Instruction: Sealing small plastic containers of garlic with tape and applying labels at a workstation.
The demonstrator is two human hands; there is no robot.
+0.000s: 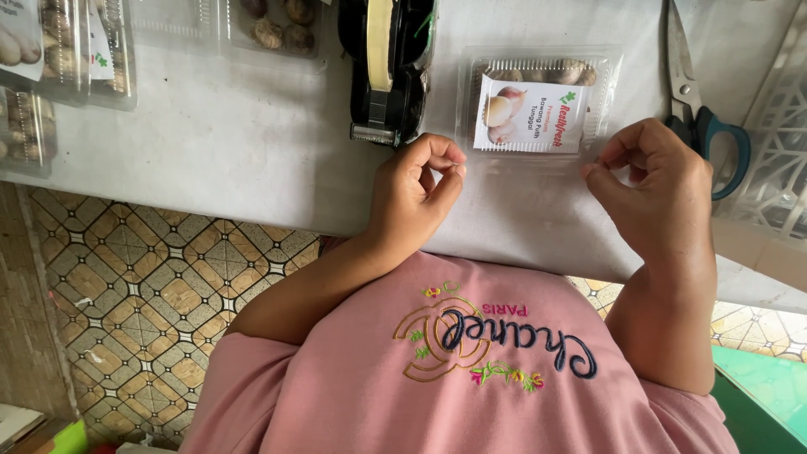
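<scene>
A clear plastic clamshell box (538,63) with a white picture label and brown round produce inside lies on the white table (210,143) in front of me. My left hand (416,193) is pinched at the box's near left corner. My right hand (651,181) is pinched at its near right corner. A faint strip of clear tape (521,166) seems to stretch between the two pinches along the box's near edge; it is hard to make out.
A black tape dispenser (387,67) stands just left of the box. Teal-handled scissors (702,118) lie to the right, beside a white plastic crate (777,143). More filled clamshell boxes (67,50) sit at the far left. Patterned floor tiles (143,294) show below the table edge.
</scene>
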